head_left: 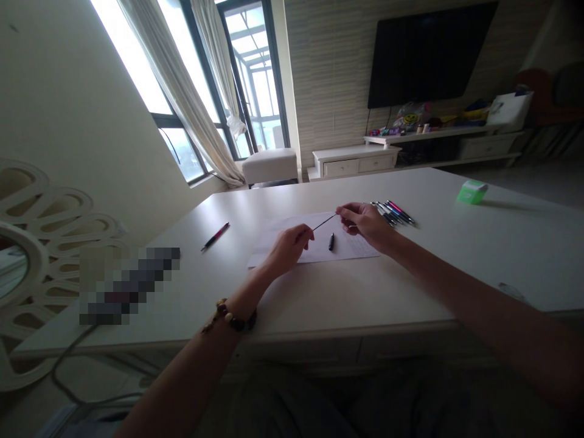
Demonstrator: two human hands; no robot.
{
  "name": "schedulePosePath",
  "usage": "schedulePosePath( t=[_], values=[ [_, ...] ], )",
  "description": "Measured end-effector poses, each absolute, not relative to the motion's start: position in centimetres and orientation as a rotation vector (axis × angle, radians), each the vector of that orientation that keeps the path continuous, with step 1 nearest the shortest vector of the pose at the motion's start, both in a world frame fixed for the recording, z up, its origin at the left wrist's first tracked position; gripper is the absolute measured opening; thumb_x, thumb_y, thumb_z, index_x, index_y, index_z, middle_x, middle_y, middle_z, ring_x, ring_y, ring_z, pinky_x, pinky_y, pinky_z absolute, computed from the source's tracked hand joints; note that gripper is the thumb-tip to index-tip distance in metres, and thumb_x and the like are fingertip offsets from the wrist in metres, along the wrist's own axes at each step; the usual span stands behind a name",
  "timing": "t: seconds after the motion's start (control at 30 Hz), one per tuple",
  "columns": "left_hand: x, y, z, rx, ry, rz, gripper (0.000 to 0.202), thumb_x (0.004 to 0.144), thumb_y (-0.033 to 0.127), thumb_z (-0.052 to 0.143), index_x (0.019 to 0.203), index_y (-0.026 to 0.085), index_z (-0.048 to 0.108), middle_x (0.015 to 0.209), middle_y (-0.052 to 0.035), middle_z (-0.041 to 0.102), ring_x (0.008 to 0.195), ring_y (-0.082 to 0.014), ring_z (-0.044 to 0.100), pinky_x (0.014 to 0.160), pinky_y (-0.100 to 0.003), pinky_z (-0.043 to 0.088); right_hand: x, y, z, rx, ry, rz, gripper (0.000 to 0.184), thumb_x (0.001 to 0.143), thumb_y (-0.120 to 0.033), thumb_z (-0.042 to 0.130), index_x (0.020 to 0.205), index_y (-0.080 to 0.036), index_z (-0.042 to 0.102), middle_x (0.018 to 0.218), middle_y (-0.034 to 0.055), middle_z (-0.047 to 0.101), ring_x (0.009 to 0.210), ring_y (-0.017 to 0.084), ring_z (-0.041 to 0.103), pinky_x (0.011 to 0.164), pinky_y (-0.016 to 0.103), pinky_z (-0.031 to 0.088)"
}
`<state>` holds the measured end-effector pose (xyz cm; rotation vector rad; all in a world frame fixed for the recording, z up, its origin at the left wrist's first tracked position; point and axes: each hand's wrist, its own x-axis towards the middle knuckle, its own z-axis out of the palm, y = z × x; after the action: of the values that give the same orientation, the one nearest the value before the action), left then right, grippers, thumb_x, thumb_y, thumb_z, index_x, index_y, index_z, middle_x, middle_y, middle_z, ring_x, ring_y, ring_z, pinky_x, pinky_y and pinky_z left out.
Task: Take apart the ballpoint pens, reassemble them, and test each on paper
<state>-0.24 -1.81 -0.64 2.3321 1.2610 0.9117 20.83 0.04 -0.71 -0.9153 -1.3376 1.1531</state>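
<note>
A thin black pen refill [325, 222] spans the gap between my hands, above a sheet of white paper [351, 246]. My left hand [288, 248] pinches its lower end, and my right hand [362, 222] holds its upper end. A short black pen part [331, 241] lies on the paper beneath. Just beyond my right hand is a bundle of several metal-tipped pens [392, 213]. A red and black pen [215, 236] lies apart on the white desk [420, 267], left of the paper. A beaded bracelet [230, 315] circles my left wrist.
A green box [472, 191] sits at the desk's far right. A pixelated patch [128, 286] hides something at the near left. An ornate white mirror frame [45, 243] stands left of the desk, with a cable [68, 377] below. A stool and low cabinets stand beyond.
</note>
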Motion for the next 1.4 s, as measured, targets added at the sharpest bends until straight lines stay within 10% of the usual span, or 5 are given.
schedulePosePath(
  t=[1.4],
  values=[
    [-0.8, -1.1, -1.1, 2.281, 1.5, 0.892, 0.028, 0.084, 0.03, 0.045, 0.083, 0.016, 0.068, 0.06, -0.0007, 0.063, 0.049, -0.0097, 0.048, 0.054, -0.021, 0.036, 20.8, 0.8, -2.2, -1.278, -1.685, 0.796, 0.023, 0.081, -0.032, 0.058, 0.076, -0.01, 0.064, 0.048, -0.0023, 0.05, 0.036, 0.005, 0.041, 0.037, 0.019, 0.031]
  ],
)
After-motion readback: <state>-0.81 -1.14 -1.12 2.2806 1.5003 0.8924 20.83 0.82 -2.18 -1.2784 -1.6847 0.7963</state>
